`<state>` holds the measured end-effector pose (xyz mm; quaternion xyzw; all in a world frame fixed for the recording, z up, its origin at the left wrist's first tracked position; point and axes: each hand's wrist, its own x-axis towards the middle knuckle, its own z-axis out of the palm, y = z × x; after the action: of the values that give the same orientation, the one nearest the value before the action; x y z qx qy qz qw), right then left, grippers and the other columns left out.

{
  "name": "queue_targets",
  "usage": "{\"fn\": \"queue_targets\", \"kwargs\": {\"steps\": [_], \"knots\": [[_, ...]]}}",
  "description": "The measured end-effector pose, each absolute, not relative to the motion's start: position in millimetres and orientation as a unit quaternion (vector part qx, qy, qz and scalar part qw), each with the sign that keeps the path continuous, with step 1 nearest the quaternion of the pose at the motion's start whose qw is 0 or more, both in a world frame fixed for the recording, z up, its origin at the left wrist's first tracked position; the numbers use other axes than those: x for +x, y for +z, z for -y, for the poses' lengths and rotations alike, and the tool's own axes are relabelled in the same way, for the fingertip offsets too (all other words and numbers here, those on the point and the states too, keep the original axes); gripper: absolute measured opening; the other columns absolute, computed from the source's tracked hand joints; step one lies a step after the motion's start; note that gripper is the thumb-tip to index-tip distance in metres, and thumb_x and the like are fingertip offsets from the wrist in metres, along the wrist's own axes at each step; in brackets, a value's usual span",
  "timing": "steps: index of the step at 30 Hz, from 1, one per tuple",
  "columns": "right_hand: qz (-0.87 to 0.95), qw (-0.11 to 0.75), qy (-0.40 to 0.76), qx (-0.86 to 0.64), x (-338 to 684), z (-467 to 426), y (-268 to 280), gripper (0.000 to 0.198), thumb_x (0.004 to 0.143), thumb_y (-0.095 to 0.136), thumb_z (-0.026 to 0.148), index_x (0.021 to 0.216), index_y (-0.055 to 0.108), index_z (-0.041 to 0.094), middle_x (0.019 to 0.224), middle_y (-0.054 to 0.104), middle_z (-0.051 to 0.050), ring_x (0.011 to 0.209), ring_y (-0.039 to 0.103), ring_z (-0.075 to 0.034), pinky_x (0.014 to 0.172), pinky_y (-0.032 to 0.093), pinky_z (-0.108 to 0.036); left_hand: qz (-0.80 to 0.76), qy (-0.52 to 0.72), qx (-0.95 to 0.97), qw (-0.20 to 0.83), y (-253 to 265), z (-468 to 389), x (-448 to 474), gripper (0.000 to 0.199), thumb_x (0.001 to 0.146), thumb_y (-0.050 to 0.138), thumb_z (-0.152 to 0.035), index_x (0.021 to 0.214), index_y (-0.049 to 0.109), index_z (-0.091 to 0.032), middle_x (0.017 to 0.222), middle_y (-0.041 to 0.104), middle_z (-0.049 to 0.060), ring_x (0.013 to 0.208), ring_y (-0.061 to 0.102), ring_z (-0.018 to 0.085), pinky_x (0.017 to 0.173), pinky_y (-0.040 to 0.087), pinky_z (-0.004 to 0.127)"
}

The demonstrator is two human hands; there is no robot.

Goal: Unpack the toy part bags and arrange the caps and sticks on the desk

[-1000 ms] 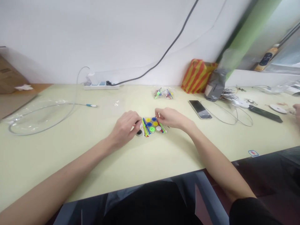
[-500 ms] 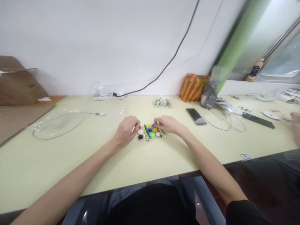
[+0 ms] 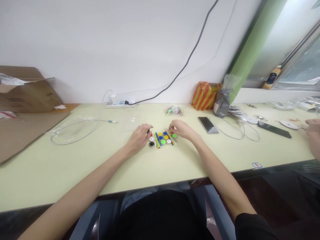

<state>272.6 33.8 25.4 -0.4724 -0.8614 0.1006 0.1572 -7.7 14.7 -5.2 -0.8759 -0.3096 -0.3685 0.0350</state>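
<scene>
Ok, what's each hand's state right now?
Left hand: closed, apparently pinching a small dark piece.
Right hand: fingers curled at the colorful pieces; grip can't be told.

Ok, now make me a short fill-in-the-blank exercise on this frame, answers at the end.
1. Among the small round discs by the hands, the front-left one is ____.
2. The smartphone lies to the ____ of the right hand.
3. The dark cable runs down to a white ____.
4. The cardboard box stands to the ____ of the left hand.

Missing words: black; right; power strip; left
</scene>
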Motion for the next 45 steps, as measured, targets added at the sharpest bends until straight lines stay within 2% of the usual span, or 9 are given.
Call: {"fn": "queue_targets", "kwargs": {"steps": [6,10,13,16,20,26,31,36,45], "knots": [[0.861,0.145,0.103,-0.477,280,-39,19,0.016,0.094,0.061,0.019,0.089,0.075,0.014,0.096,0.067,-0.009,0.089,0.057,-0.017,0.084,0.040,-0.027,0.320,-0.394,-0.861,0.027,-7,-18,-11,0.021,0.103,0.041,-0.023,0.121,0.051,-0.019,0.110,0.062,0.011,0.103,0.061,0.023,0.094,0.050,0.042],[0.854,0.195,0.083,-0.475,279,-40,13,0.032,0.098,0.045,0.009,0.121,0.067,0.015,0.112,0.070,-0.012,0.108,0.057,-0.021,0.094,0.040,-0.031,0.327,-0.392,-0.860,0.020,-6,-18,-11,0.022,0.103,0.040,-0.024,0.122,0.051,-0.019,0.109,0.062,0.011,0.102,0.060,0.023,0.093,0.050,0.042],[0.848,0.204,0.128,-0.472,279,-41,8,0.052,0.092,0.039,-0.001,0.140,0.051,0.016,0.121,0.071,-0.011,0.109,0.059,-0.019,0.094,0.042,-0.031,0.330,-0.388,-0.860,0.018,-5,-17,-10,0.023,0.104,0.040,-0.024,0.123,0.050,-0.019,0.109,0.061,0.010,0.100,0.060,0.023,0.093,0.050,0.041],[0.851,0.202,0.176,-0.451,279,-41,3,0.063,0.084,0.040,-0.005,0.143,0.044,0.017,0.122,0.072,-0.010,0.101,0.063,-0.018,0.091,0.045,-0.030,0.325,-0.390,-0.861,0.019,-6,-16,-10,0.023,0.104,0.040,-0.023,0.124,0.050,-0.019,0.111,0.062,0.011,0.103,0.060,0.023,0.094,0.050,0.041],[0.852,0.210,0.189,-0.441,279,-43,0,0.073,0.074,0.040,-0.007,0.141,0.045,0.020,0.121,0.074,-0.007,0.102,0.065,-0.018,0.091,0.046,-0.029,0.324,-0.390,-0.862,0.022,-7,-18,-10,0.023,0.104,0.040,-0.023,0.124,0.049,-0.020,0.113,0.062,0.011,0.104,0.061,0.024,0.095,0.050,0.042],[0.850,0.224,0.188,-0.438,278,-45,-2,0.071,0.072,0.040,-0.005,0.138,0.048,0.022,0.112,0.077,-0.004,0.096,0.066,-0.019,0.091,0.047,-0.031,0.323,-0.394,-0.860,0.021,-8,-19,-10,0.023,0.104,0.040,-0.024,0.125,0.048,-0.021,0.111,0.062,0.011,0.102,0.061,0.025,0.093,0.051,0.042],[0.850,0.230,0.191,-0.434,276,-47,-4,0.071,0.076,0.039,-0.005,0.141,0.045,0.022,0.119,0.075,-0.006,0.100,0.066,-0.018,0.092,0.047,-0.031,0.318,-0.397,-0.860,0.028,-8,-19,-10,0.022,0.104,0.041,-0.024,0.125,0.048,-0.021,0.110,0.062,0.010,0.099,0.060,0.024,0.092,0.050,0.041],[0.855,0.220,0.199,-0.425,275,-47,-4,0.067,0.079,0.039,-0.004,0.141,0.046,0.020,0.114,0.076,-0.005,0.087,0.066,-0.016,0.090,0.047,-0.030,0.314,-0.398,-0.862,0.026,-8,-19,-9,0.021,0.105,0.041,-0.024,0.125,0.047,-0.020,0.108,0.061,0.010,0.098,0.060,0.024,0.091,0.050,0.040],[0.860,0.223,0.170,-0.426,274,-46,-4,0.054,0.089,0.039,0.002,0.139,0.051,0.018,0.106,0.076,-0.007,0.100,0.065,-0.020,0.093,0.047,-0.034,0.318,-0.400,-0.859,0.021,-8,-19,-10,0.022,0.105,0.041,-0.024,0.125,0.048,-0.021,0.110,0.061,0.010,0.097,0.060,0.023,0.090,0.051,0.040]]}}
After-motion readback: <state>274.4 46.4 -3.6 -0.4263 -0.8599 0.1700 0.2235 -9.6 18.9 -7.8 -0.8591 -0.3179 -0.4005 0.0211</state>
